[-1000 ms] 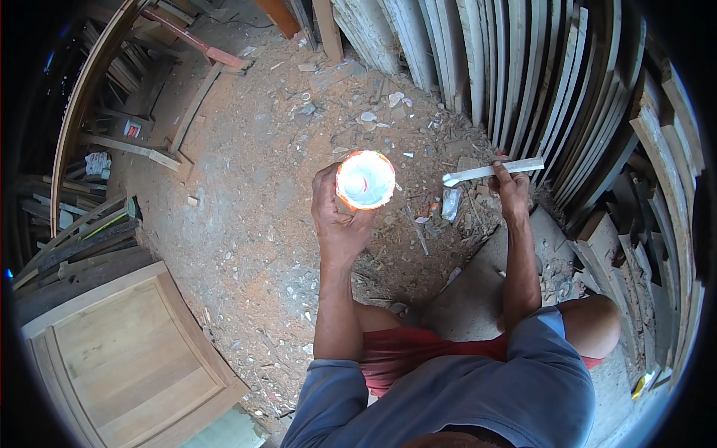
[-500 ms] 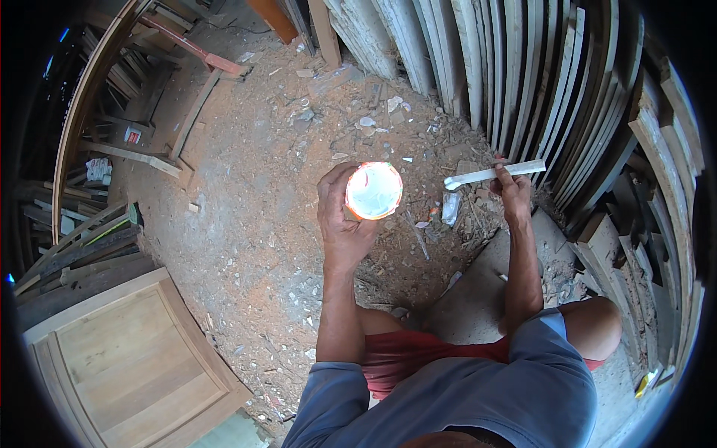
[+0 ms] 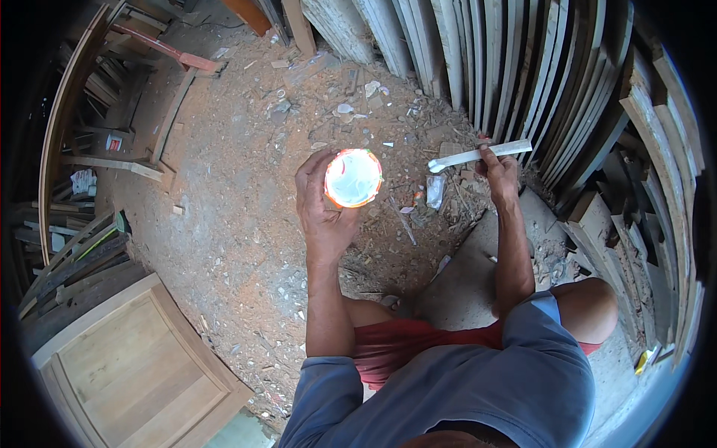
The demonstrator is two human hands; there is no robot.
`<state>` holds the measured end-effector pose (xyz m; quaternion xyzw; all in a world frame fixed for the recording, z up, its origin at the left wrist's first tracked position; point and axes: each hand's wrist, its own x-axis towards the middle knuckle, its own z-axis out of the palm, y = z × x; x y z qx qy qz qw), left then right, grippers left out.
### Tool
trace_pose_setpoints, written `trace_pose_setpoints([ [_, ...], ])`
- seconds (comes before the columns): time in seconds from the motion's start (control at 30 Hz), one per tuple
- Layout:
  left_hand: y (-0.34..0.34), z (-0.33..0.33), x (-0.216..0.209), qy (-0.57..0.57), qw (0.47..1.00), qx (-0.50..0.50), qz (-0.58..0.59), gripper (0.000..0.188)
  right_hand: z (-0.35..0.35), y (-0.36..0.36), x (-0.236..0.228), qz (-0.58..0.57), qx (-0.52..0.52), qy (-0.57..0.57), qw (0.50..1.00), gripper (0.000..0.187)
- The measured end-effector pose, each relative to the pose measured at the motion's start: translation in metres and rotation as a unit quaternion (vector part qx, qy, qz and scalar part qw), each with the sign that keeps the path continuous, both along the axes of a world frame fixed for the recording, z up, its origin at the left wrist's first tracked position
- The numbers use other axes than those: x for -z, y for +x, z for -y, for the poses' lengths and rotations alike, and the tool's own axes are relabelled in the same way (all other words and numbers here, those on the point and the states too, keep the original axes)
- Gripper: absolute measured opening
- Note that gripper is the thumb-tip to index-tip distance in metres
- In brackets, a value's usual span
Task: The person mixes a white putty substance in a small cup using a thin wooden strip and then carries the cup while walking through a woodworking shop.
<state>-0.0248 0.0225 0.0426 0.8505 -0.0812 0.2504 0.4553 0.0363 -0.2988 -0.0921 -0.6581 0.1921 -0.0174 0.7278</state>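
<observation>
My left hand [image 3: 321, 205] is wrapped round a small round tub [image 3: 354, 178] with an orange-red rim. Its open mouth faces up, and the bright white inside is too glaring to make out in detail. In my right hand [image 3: 497, 170] is a flat wooden stick [image 3: 482, 154], pinched near its middle and held roughly level. White stuff coats the stick's left end, which points toward the tub but stays apart from it. Both hands are raised above the littered ground.
Upright boards [image 3: 478, 60] lean in a dense row at the far right. A panelled wooden door [image 3: 131, 366] lies at the lower left. Timber offcuts [image 3: 82, 261] are piled on the left. Debris and a crumpled white wrapper [image 3: 435, 191] litter the dirt floor [image 3: 239, 201].
The whole scene has shifted a little left and up in the picture, hands included. My grip on the tub and on the stick looks the same.
</observation>
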Motion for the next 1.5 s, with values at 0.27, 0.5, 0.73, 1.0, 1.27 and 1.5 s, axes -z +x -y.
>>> trace_pose_setpoints([
  [0.27, 0.005, 0.007, 0.004, 0.025, 1.0, -0.005, -0.018, 0.066, 0.021, 0.003, 0.046, -0.073, -0.011, -0.043, 0.996, 0.038],
  [0.5, 0.006, 0.004, 0.007, 0.072, 0.996, -0.009, -0.042, 0.068, 0.009, 0.002, 0.048, -0.022, 0.025, -0.013, 0.999, 0.017],
  [0.73, 0.008, 0.004, 0.01, 0.12, 0.992, -0.01, -0.044, 0.071, 0.015, 0.004, 0.062, -0.019, 0.047, -0.037, 0.998, 0.031],
  [1.0, 0.012, 0.006, 0.018, 0.134, 0.987, -0.016, -0.083, 0.067, 0.023, 0.009, 0.084, -0.007, 0.057, -0.023, 0.998, 0.024],
  [1.27, 0.01, 0.0, 0.02, 0.109, 0.989, -0.001, -0.101, 0.067, 0.011, 0.011, 0.098, -0.043, 0.075, -0.029, 0.996, 0.029],
  [1.5, 0.013, 0.002, 0.012, 0.126, 0.987, 0.01, -0.098, 0.067, 0.012, 0.013, 0.093, -0.013, 0.035, -0.013, 0.999, 0.021],
])
